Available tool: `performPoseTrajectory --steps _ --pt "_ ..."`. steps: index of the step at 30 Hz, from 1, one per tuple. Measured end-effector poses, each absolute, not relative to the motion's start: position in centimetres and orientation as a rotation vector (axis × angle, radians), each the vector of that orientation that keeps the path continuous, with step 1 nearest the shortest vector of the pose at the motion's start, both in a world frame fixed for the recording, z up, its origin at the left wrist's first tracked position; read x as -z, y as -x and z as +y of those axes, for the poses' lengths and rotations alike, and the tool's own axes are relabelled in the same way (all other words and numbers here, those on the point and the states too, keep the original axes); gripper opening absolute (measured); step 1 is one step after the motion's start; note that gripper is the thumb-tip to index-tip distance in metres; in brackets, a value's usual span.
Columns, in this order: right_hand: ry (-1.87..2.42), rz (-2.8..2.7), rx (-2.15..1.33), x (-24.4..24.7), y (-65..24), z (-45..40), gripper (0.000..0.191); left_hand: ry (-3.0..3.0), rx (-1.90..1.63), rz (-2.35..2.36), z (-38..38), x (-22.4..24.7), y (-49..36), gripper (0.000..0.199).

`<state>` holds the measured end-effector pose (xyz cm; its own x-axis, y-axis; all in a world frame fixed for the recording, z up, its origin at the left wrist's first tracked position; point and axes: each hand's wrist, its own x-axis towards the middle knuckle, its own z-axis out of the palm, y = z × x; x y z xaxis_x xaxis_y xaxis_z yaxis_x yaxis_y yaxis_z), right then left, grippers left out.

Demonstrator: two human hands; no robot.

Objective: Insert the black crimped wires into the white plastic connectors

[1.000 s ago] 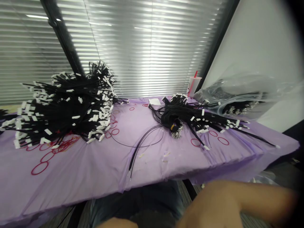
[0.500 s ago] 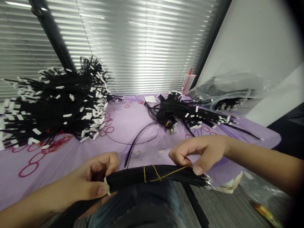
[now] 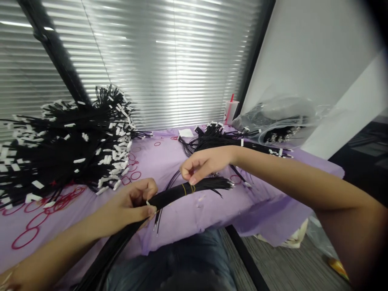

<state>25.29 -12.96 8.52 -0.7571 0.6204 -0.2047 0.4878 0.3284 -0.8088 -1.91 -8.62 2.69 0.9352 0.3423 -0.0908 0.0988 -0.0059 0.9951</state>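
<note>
1. Left hand: curled shut, thumb and fingers pinching the long black cable bundle close to its tagged end. A small white tag shows at the fingertips.
2. Right hand: closed to a pinch, thumb and forefinger at the bundle's upper edge, directly above two thin yellow rubber bands. Whether the pinch takes a band or only the wires, cannot tell.
3. Bundle position: held up between both hands, over the worktop. The right hand is nearer the yellow bands; the left hand is nearer the tagged end.
4. Bundle axis: long and nearly level across the view, rising slightly from the left hand toward the right. Its tapered end of silver metal terminals points right, past the right hand. A dark tail of cable drops toward the lower left from below the left hand.
5. Surroundings: the lilac cloth-covered worktop lies beneath both hands. Left of the left hand sits a large heap of white-tagged black cables, with loose red rubber bands below it. Beyond the right hand lie a smaller heap of black cables, a clear plastic bag and a white cup with a red straw.
</note>
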Motion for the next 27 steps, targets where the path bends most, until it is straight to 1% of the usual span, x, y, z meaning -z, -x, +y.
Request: performPoseTrajectory --steps 1,3,5,6,8,10,11,14,16,17,18,21,23,27 --pt "1.068 -2.496 -1.289 -8.8 -25.1 -12.7 0.031 -1.605 -0.222 0.366 -8.4 -2.8 1.7 0.043" --pt "1.097 -2.555 -0.929 -9.3 -24.7 -13.3 0.029 -1.627 -0.275 0.406 -7.9 -2.8 1.5 0.043" --pt "1.008 -2.518 -0.578 -9.7 -24.2 -15.0 0.024 -1.596 -0.325 0.436 -7.4 -2.7 1.8 0.043" --pt "0.924 -2.509 -0.507 -9.8 -23.8 -16.3 0.023 -1.572 -0.352 0.445 -7.2 -2.5 2.0 0.043" --pt "0.776 -2.524 -0.509 -9.8 -23.0 -18.9 0.029 -1.540 -0.405 0.444 -6.6 -2.4 2.4 0.043" --pt "0.584 -2.713 -0.603 -9.5 -22.1 -21.0 0.032 -1.525 -0.443 0.430 -6.1 -2.5 2.6 0.044" --pt "0.569 -2.782 -0.544 -9.3 -21.7 -21.6 0.034 -1.522 -0.452 0.421 -5.9 -2.6 2.6 0.045" --pt "0.956 -2.668 0.026 -8.7 -20.9 -21.2 0.046 -1.528 -0.445 0.401 -5.7 -2.9 2.1 0.045" --pt "1.197 -2.539 0.315 -8.3 -20.6 -19.6 0.062 -1.533 -0.416 0.384 -6.0 -3.1 1.7 0.044" --pt "1.265 -2.549 0.360 -8.1 -20.4 -18.7 0.068 -1.524 -0.394 0.374 -6.2 -3.2 1.6 0.044" --pt "1.333 -2.588 0.359 -7.9 -20.2 -17.9 0.068 -1.508 -0.368 0.366 -6.5 -3.3 1.5 0.044" --pt "1.499 -2.686 0.313 -7.2 -19.3 -16.6 0.059 -1.449 -0.308 0.337 -7.6 -3.6 1.8 0.046" --pt "1.500 -2.697 0.318 -6.8 -18.8 -16.9 0.056 -1.422 -0.285 0.332 -8.4 -3.9 2.3 0.047" --pt "1.378 -2.746 0.292 -6.0 -19.0 -18.3 0.056 -1.360 -0.218 0.374 -9.4 -3.6 3.2 0.049"
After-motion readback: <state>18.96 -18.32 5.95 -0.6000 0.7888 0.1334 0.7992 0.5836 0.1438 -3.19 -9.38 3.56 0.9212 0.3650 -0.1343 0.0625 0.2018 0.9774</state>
